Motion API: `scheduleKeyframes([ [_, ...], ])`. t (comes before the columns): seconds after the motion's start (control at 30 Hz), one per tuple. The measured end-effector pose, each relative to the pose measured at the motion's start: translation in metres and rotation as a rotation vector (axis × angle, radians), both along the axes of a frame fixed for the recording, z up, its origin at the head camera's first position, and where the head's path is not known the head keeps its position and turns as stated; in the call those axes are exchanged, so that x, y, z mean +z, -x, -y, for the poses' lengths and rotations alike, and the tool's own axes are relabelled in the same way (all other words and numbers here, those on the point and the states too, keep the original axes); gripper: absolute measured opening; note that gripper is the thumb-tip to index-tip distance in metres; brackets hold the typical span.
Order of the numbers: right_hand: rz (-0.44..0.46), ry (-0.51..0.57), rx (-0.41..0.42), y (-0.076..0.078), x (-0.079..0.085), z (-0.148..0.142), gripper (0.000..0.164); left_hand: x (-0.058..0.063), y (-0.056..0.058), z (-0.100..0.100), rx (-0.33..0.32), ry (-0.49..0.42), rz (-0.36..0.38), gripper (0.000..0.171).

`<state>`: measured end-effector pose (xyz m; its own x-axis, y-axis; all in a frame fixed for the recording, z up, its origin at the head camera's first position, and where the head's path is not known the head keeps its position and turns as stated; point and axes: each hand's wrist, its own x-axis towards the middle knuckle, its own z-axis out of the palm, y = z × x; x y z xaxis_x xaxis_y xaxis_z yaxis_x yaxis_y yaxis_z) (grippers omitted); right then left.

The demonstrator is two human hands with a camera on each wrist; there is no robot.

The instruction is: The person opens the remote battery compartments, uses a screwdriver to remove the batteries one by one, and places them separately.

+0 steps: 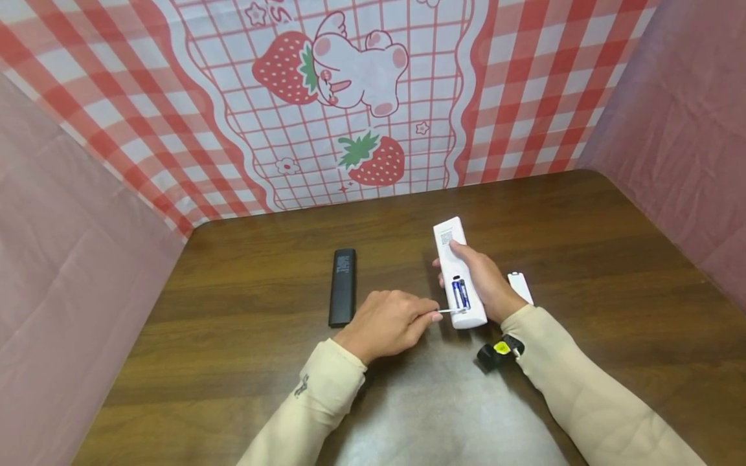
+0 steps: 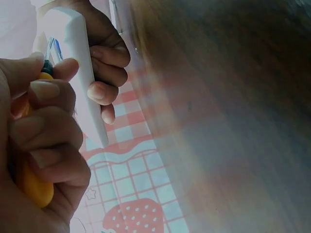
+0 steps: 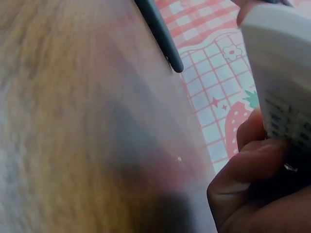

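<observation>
A white remote control is held back side up in my right hand, thumb across its back and fingers curled round the far side. Its battery compartment lies uncovered, with blue batteries inside. My left hand grips a screwdriver by its yellow handle, which shows in the left wrist view. The thin metal shaft reaches to the lower end of the compartment; whether the tip touches a battery I cannot tell. In the right wrist view the remote's keypad faces downward.
A black remote control lies on the wooden table left of the white one. Beyond my right wrist is a small white battery cover. A strawberry-print cloth hangs behind the table, with pink cloth at both sides.
</observation>
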<state>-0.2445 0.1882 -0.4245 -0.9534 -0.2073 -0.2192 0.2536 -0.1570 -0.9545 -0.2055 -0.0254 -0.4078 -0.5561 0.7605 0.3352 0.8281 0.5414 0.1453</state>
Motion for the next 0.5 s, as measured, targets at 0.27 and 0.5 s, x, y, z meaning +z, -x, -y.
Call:
scheduleKeyframes([
  [0.27,0.029,-0.008,-0.025,0.0006,-0.0001,-0.0024,0.07,-0.0017,-0.0007,-0.0031,0.009,-0.012,-0.134,0.021],
  [0.5,0.037,-0.005,-0.031,0.0007,-0.0002,-0.0016,0.069,-0.0037,0.0004,-0.0023,0.012,-0.014,-0.139,0.022],
])
